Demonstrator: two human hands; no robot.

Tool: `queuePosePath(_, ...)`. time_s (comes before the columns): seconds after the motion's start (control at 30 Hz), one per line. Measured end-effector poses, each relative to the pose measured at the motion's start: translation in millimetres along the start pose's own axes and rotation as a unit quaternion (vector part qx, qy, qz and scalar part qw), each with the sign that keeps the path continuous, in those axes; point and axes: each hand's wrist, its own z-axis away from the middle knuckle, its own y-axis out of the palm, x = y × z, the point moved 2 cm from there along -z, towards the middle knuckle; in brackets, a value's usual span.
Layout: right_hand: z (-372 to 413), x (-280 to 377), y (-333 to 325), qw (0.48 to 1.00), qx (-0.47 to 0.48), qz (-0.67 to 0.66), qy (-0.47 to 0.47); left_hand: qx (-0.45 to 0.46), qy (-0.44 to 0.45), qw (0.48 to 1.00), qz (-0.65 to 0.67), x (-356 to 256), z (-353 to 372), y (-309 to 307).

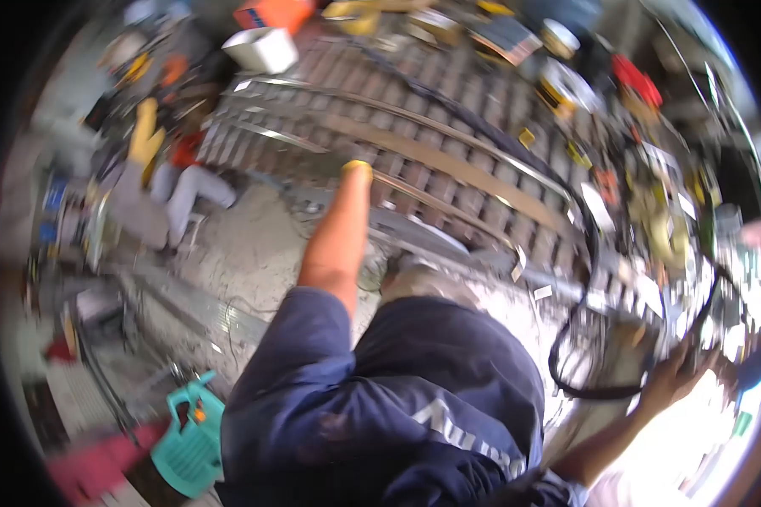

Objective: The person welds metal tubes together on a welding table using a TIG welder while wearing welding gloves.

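The whole view is blurred by motion. My left arm in a navy sleeve reaches up the middle of the frame. My left hand point(357, 171) shows only as a yellow-gloved tip against a metal grille of bars point(448, 160) lying on the ground. At the lower right, my right hand point(675, 376) grips the bottom of a looped black cable point(585, 253). The loop hangs beside a wire-mesh container point(609, 355).
A person in grey trousers and yellow gloves point(186, 182) crouches at the left. A white tub point(262, 49) stands at the top and a teal plastic stool point(190, 439) at the bottom left. Tools and clutter ring the concrete floor point(254, 245).
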Motion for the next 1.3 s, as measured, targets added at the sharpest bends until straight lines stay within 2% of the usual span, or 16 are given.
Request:
queuePosePath(0.17, 23, 49, 12, 0.998, 0.030, -0.039, 0.045, -0.046, 0.024, 0.987, 0.150, 62, -7, -77)
queuePosePath(0.2, 26, 50, 14, 0.996, 0.033, -0.072, 0.038, -0.061, 0.009, 0.981, 0.183, 25, 7, -81)
queuePosePath(0.23, 28, 50, 16, 0.999, 0.015, -0.040, 0.033, -0.047, 0.029, 0.983, 0.176, 16, -43, -28)
queuePosePath(0.27, 31, 52, 17, 1.000, 0.001, -0.013, 0.024, -0.085, 0.040, 0.988, -0.123, 61, -70, 14)
queuePosePath(0.3, 36, 62, 16, 0.999, 0.014, 0.005, 0.049, -0.081, 0.051, 0.987, -0.127, 10, 1, -43)
queuePosePath(0.33, 39, 63, 16, 0.998, 0.010, 0.018, 0.058, 0.092, 0.041, 0.957, -0.271, -27, 91, -136)
queuePosePath(0.37, 43, 63, 16, 0.997, 0.005, 0.028, 0.067, -0.107, 0.027, 0.994, -0.011, -41, 134, -145)
queuePosePath(0.4, 45, 62, 16, 0.996, 0.001, 0.038, 0.077, -0.293, 0.012, 0.922, 0.253, -46, 162, -152)
queuePosePath(0.43, 47, 58, 14, 0.997, 0.004, 0.037, 0.068, -0.336, 0.129, 0.909, 0.211, -53, 173, -143)
queuePosePath(0.5, 51, 50, 8, 0.995, 0.009, 0.053, 0.085, -0.302, 0.293, 0.879, 0.226, -77, 209, -143)
queuePosePath(0.57, 54, 43, 3, 0.992, 0.009, 0.068, 0.102, -0.234, 0.392, 0.865, 0.208, -99, 232, -138)
queuePosePath(0.7, 60, 24, -8, 0.985, 0.012, 0.086, 0.150, -0.079, 0.515, 0.845, 0.118, -138, 255, -131)
queuePosePath(0.8, 66, 2, -14, 0.985, 0.009, 0.083, 0.150, -0.030, 0.536, 0.843, -0.001, -160, 265, -136)
queuePosePath(1.03, 66, -20, -31, 0.982, 0.012, 0.075, 0.170, -0.080, 0.577, 0.805, -0.116, -167, 246, -99)
queuePosePath(1.13, 60, -16, -33, 0.985, -0.010, 0.063, 0.163, -0.033, 0.589, 0.805, -0.061, -163, 257, -114)
queuePosePath(1.3, 58, -20, -34, 0.985, -0.024, 0.029, 0.168, -0.157, 0.642, 0.749, 0.048, -160, 300, -209)
